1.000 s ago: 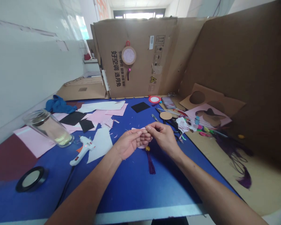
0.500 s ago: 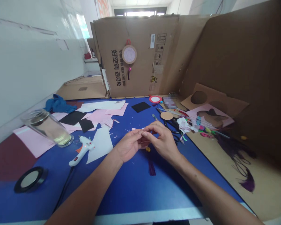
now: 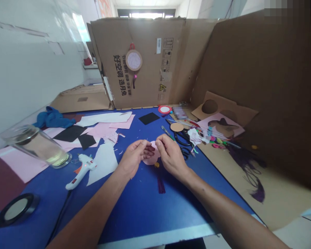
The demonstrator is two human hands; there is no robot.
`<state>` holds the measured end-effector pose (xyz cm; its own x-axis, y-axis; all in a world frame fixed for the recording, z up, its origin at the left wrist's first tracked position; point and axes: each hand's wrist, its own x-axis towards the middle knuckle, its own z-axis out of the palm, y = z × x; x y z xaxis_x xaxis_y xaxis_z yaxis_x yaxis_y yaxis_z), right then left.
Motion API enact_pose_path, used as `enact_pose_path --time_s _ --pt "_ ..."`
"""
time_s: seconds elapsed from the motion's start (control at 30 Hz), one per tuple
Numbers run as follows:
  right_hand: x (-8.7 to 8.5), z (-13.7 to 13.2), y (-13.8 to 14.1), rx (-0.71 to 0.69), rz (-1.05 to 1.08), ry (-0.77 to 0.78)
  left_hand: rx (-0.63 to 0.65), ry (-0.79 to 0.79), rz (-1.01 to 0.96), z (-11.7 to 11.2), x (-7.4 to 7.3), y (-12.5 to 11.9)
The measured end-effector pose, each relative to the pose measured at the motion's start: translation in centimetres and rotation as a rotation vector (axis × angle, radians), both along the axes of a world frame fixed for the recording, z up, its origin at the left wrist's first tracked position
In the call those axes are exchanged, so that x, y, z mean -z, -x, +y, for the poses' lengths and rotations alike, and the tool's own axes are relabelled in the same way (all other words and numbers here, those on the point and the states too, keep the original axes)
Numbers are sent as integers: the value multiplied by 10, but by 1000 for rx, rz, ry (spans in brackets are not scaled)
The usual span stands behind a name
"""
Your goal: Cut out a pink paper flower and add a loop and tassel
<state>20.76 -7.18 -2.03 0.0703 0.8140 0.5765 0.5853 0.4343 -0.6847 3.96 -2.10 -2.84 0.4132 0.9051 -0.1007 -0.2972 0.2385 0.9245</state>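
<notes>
Both hands meet over the middle of the blue table (image 3: 145,207). My left hand (image 3: 133,157) is curled, its fingertips pinching the left edge of a small round pink paper piece (image 3: 151,157). My right hand (image 3: 169,155) is also closed, pinching the same pink piece at its top right. A purple tassel (image 3: 160,181) with a small yellow bead (image 3: 157,165) hangs from the piece and lies on the table below the hands.
A white glue gun (image 3: 80,167) and white and pink paper sheets (image 3: 103,160) lie to the left, with a glass jar (image 3: 36,147) and a black tape roll (image 3: 15,209). Scissors (image 3: 182,140), coloured scraps and cardboard pieces lie to the right. Cardboard walls (image 3: 150,62) enclose the back and right.
The view has shifted so everything sits further left. My hands have drawn slightly apart, and the pink round piece now shows between them.
</notes>
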Motion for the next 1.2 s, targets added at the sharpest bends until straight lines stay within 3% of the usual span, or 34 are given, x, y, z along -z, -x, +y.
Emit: enact_pose_path --time_s 0.1,0.27,0.43,0.63,0.77,1.0,1.2 --pt "0 5 -11 98 -43 79 -213 -63 75 12 2 7" --pt "6 17 -28 258 -184 196 -391 -73 111 24 4 14" --pt "15 24 -35 271 -281 207 -421 -83 113 26 1 14" --pt "17 25 -44 239 -246 174 -489 -98 101 31 -2 19" --pt "14 25 -52 314 -242 173 -523 -86 125 33 -2 24" --pt "12 25 -58 448 -374 314 -509 -78 123 34 0 26" --pt "18 29 -60 453 -429 307 -509 -91 152 34 4 23"
